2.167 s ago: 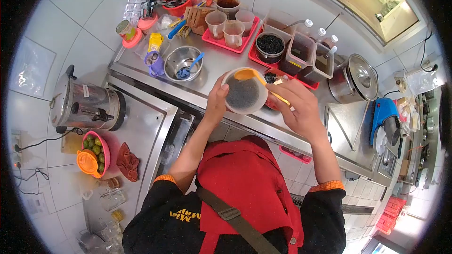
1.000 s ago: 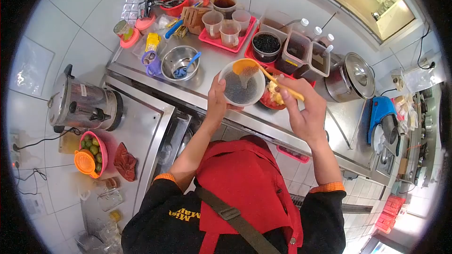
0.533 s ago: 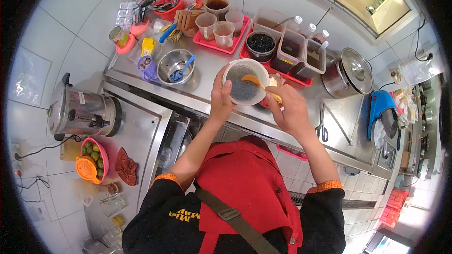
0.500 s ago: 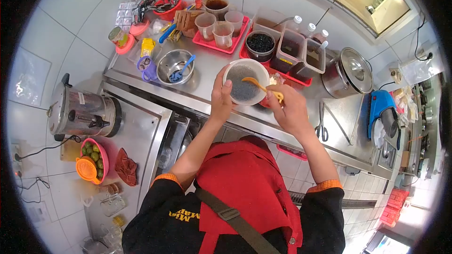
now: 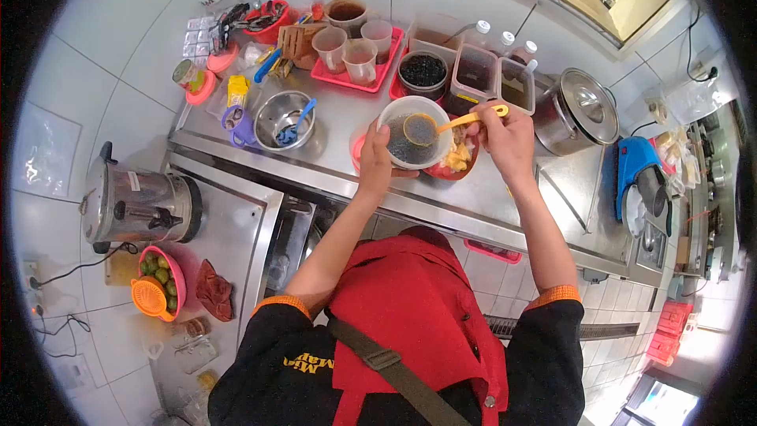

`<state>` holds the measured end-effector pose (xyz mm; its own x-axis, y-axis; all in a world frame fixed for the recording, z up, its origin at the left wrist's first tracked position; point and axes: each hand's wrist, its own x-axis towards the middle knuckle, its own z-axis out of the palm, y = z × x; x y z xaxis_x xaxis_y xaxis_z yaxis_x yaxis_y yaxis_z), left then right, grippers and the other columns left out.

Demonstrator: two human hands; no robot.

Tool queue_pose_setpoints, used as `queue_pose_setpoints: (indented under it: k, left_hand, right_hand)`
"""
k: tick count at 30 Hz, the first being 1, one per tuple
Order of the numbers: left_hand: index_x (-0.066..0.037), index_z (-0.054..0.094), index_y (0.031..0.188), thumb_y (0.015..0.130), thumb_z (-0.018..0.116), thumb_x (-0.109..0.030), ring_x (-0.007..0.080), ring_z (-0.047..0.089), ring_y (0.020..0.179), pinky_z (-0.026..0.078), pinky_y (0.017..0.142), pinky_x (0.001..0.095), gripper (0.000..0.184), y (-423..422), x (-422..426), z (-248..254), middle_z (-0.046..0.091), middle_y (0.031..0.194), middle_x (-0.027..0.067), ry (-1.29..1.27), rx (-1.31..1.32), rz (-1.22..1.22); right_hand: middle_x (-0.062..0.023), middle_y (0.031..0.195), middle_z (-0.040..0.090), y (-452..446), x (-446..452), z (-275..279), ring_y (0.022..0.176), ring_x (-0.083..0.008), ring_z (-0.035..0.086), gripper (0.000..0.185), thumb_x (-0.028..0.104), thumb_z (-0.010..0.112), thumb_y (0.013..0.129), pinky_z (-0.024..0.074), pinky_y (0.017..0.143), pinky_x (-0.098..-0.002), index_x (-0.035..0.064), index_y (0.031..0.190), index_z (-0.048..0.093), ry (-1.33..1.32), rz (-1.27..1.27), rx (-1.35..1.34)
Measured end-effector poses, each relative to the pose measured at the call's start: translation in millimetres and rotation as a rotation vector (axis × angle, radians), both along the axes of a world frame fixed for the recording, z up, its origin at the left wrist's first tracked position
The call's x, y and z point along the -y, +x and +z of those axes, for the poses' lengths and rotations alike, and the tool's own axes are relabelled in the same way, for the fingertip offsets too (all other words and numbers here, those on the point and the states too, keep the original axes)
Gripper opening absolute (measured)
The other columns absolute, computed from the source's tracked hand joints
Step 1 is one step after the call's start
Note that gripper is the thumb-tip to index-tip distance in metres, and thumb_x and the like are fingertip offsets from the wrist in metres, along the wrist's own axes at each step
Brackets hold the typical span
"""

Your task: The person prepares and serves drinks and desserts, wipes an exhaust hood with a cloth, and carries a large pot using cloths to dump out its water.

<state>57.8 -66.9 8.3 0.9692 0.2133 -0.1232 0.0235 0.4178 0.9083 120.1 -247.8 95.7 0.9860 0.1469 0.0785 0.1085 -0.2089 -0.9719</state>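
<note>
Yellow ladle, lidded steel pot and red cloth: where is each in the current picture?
Yellow ladle [image 5: 461, 119]: head view, on its handle.
Steel pot [image 5: 587, 114]: head view, on its lid.
Red cloth [image 5: 214, 290]: head view, on its crumpled middle.

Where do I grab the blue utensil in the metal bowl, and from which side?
Probably best to pinch the upper end of the blue utensil, coming from above on your right. Its handle slants up to the right-hand rim of the metal bowl, so that end is exposed, while the other end sits down inside.
</note>
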Motion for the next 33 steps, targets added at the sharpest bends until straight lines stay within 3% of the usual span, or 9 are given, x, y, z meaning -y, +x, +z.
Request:
queue_pose_setpoints:
  k: [5, 9, 15, 19, 20, 25, 33]
  left_hand:
    - [-0.003, 0.033, 0.124, 0.088, 0.033, -0.048, 0.0295, 0.064, 0.08, 0.059, 0.055, 0.0377, 0.057, 7, 0, 6, 0.051, 0.111, 0.0176, -0.046, -0.031, -0.021]
    - [-0.005, 0.035, 0.122, 0.091, 0.032, -0.04, 0.0278, 0.06, 0.09, 0.058, 0.055, 0.036, 0.047, 10, -16, -10, 0.048, 0.113, 0.0139, -0.11, -0.036, 0.043]
    - [-0.006, 0.035, 0.125, 0.09, 0.031, -0.044, 0.0296, 0.054, 0.102, 0.057, 0.063, 0.0431, 0.052, 3, -55, -58, 0.046, 0.116, 0.0134, 0.036, -0.043, 0.166]
    - [-0.005, 0.035, 0.126, 0.089, 0.024, -0.049, 0.0292, 0.059, 0.097, 0.057, 0.065, 0.044, 0.058, -23, -59, -40, 0.049, 0.118, 0.0155, -0.025, -0.109, 0.144]
    - [-0.005, 0.035, 0.127, 0.089, 0.023, -0.049, 0.0291, 0.059, 0.096, 0.057, 0.065, 0.0435, 0.059, -26, -60, -40, 0.05, 0.116, 0.0158, -0.031, -0.114, 0.124]
    - [-0.002, 0.034, 0.126, 0.089, 0.021, -0.051, 0.0293, 0.061, 0.091, 0.057, 0.065, 0.0418, 0.063, -33, -50, -16, 0.054, 0.111, 0.0169, 0.0, -0.132, 0.09]
    - [-0.001, 0.034, 0.125, 0.089, 0.022, -0.05, 0.0295, 0.063, 0.087, 0.058, 0.062, 0.0392, 0.062, -35, -56, -33, 0.054, 0.11, 0.0179, -0.01, -0.123, 0.112]
  right_hand:
    - [-0.0047, 0.062, 0.062, 8, 5, 4, 0.051, -0.005, 0.054, 0.018, 0.012, 0.052, 0.082, 0.0405, 0.045, -0.0191, -0.0009, 0.082, 0.064, 0.053, -0.041, -0.019]
    - [-0.0053, 0.062, 0.062, 18, 18, -3, 0.05, -0.0046, 0.052, 0.018, 0.013, 0.052, 0.082, 0.0389, 0.043, -0.0188, -0.0002, 0.083, 0.064, 0.099, -0.149, -0.031]
    - [-0.0052, 0.065, 0.064, 23, 39, -82, 0.053, -0.0069, 0.055, 0.021, 0.017, 0.052, 0.085, 0.0425, 0.048, -0.0212, -0.001, 0.087, 0.063, -0.027, -0.264, 0.035]
    - [-0.0087, 0.069, 0.065, 10, 40, -126, 0.058, -0.0126, 0.06, 0.023, 0.023, 0.054, 0.086, 0.0453, 0.053, -0.0249, 0.0018, 0.088, 0.064, -0.185, -0.29, 0.083]
    - [-0.0113, 0.071, 0.065, 11, 41, -138, 0.065, -0.0184, 0.064, 0.024, 0.025, 0.054, 0.086, 0.0471, 0.055, -0.0273, 0.0039, 0.09, 0.064, -0.258, -0.303, 0.151]
    - [-0.0128, 0.079, 0.065, -1, 32, -133, 0.067, -0.0218, 0.064, 0.021, 0.022, 0.054, 0.086, 0.0481, 0.057, -0.0288, 0.0041, 0.095, 0.062, -0.324, -0.224, 0.26]
    - [-0.013, 0.09, 0.063, -18, 36, -110, 0.065, -0.0219, 0.06, 0.017, 0.011, 0.057, 0.083, 0.0465, 0.053, -0.0303, 0.0035, 0.098, 0.061, -0.441, -0.194, 0.536]
